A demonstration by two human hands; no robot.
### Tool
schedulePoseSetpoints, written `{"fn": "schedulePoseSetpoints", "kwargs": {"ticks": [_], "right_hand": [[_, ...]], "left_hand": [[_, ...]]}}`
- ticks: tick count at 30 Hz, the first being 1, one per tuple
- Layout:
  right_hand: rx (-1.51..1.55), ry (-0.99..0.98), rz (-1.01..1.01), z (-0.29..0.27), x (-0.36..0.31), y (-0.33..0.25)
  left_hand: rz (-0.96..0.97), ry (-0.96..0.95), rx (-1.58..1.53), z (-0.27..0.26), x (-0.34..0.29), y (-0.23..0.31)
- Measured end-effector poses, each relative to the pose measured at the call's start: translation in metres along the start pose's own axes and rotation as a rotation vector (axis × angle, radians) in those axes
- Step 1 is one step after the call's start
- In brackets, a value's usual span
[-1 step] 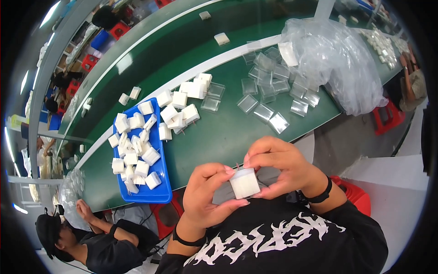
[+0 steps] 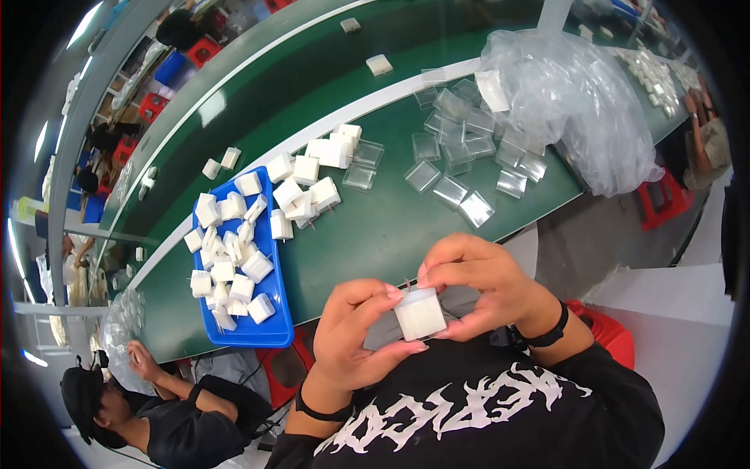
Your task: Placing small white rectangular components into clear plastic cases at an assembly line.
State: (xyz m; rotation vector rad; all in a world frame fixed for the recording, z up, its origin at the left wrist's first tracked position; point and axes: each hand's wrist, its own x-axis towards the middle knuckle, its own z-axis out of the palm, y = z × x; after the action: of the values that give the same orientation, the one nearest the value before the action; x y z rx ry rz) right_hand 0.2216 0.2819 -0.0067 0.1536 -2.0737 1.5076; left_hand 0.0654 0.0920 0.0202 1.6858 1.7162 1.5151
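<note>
A white plug-in power adapter is held between my two hands in front of my chest, its metal prongs pointing toward the bench. Clear plastic shows along its edges; how far it wraps round the block I cannot tell. My left hand pinches the left side between thumb and fingertips. On the opposite side, my right hand grips with fingers near the prong end and thumb by the lower corner. Similar white adapters lie grouped on the green bench, beside several flat clear plastic sleeves.
A blue tray full of white adapters stands on the bench to the left. A large clear plastic bag slumps at the far right. Beyond a pale rail runs a green belt carrying a few adapters. Another person sits at left.
</note>
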Motion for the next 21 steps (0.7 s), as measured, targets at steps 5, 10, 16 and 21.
{"fn": "schedulePoseSetpoints", "kwargs": {"ticks": [5,10,16,21], "right_hand": [[0.052,0.013,0.055,0.000,-0.005,-0.004],[0.130,0.067,-0.089,0.002,-0.006,0.003],[0.226,0.152,-0.125,0.012,-0.010,0.006],[0.117,0.127,-0.168,0.009,-0.010,0.003]], "left_hand": [[0.019,0.015,0.039,0.005,-0.001,0.000],[-0.031,0.140,-0.042,0.015,0.005,0.005],[0.032,0.164,-0.052,0.018,0.006,0.005],[-0.020,0.171,-0.045,0.019,0.008,0.013]]}}
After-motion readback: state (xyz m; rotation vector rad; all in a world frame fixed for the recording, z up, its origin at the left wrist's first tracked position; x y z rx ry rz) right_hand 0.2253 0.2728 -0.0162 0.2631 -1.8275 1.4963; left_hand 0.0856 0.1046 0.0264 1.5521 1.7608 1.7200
